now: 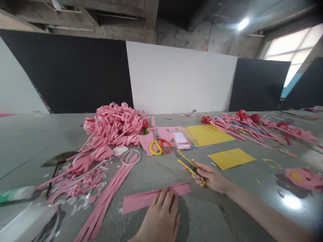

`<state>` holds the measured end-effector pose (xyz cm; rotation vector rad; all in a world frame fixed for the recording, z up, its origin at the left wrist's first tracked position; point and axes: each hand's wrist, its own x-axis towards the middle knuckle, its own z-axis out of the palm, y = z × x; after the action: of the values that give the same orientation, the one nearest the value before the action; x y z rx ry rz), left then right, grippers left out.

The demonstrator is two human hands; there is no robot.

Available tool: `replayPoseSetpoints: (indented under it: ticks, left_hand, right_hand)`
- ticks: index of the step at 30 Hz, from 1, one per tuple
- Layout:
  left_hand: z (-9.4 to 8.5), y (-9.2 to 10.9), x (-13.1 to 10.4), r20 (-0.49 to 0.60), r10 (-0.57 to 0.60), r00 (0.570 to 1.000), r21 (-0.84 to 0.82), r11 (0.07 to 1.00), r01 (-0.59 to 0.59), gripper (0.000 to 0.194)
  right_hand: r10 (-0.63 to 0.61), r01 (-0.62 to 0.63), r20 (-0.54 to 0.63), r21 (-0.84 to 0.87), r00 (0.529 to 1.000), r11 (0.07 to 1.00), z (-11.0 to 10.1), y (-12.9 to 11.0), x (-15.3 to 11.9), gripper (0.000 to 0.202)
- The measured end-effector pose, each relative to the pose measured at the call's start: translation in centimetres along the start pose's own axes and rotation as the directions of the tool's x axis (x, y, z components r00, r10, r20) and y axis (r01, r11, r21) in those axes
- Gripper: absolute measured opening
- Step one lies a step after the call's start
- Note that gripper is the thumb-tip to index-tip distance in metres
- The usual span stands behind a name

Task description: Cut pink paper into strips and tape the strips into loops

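Two hands at work: left hand (161, 215) lies flat, fingers spread, pressing a long pink paper strip (141, 200) onto the grey table (161, 171). Right hand (212, 178) is closed around a yellow-and-black utility knife (188, 164), just beyond the strip's right end. Farther back lie yellow-and-red-handled scissors (160, 145) and a heap of curled pink paper flowers (113, 124).

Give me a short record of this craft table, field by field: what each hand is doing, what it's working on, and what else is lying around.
left hand: left hand pressed flat on the pink paper strip
right hand: right hand gripping a yellow utility knife, blade end pointing away from the strip
surface: grey table
near the strip: loose cut pink strips to its left
behind: scissors with yellow and red handles, yellow paper sheets, tape roll
back left: pile of pink paper flowers
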<state>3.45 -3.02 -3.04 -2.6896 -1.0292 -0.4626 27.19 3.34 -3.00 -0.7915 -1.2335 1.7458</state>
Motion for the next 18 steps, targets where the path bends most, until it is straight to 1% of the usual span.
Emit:
replayPoseSetpoints:
  ticks: [3,5,7,11,13,15,18]
  left_hand:
    - [-0.2,0.0,0.2,0.031,-0.006,1.0,-0.025,1.0,0.007,0.035]
    - [-0.4,0.0,0.2,0.062,-0.021,0.998,-0.056,0.998,0.025,0.035]
    - [-0.5,-0.1,0.2,0.095,-0.037,0.995,-0.099,0.994,0.046,0.035]
    - [-0.6,-0.4,0.1,0.128,-0.012,0.992,-0.178,0.983,0.035,0.04]
    - [-0.8,-0.5,0.2,0.147,-0.009,0.989,-0.209,0.977,0.04,0.044]
    - [-1.1,-0.4,0.4,0.175,-0.02,0.984,-0.245,0.968,0.064,0.043]
    - [-1.6,-0.2,0.7,0.192,-0.035,0.981,-0.302,0.949,0.093,0.04]
  right_hand:
    - [-0.016,0.016,0.007,0.067,1.0,0.998,-0.1,0.4,0.2,0.028]
    - [-0.041,0.04,0.013,0.085,0.999,0.996,-0.2,0.6,0.3,0.024]
    - [-0.041,0.038,0.022,0.099,0.999,0.994,-0.3,0.7,0.4,0.022]
    - [-0.052,0.048,0.022,0.153,0.998,0.987,-0.5,0.4,0.2,0.024]
    - [-0.086,0.084,0.002,0.147,0.996,0.985,-0.6,0.3,0.0,0.029]
    - [-0.106,0.107,-0.013,0.113,0.994,0.988,-0.6,0.2,-0.2,0.03]
    - [-0.132,0.134,-0.023,0.064,0.991,0.989,-0.1,0.1,-0.2,0.019]
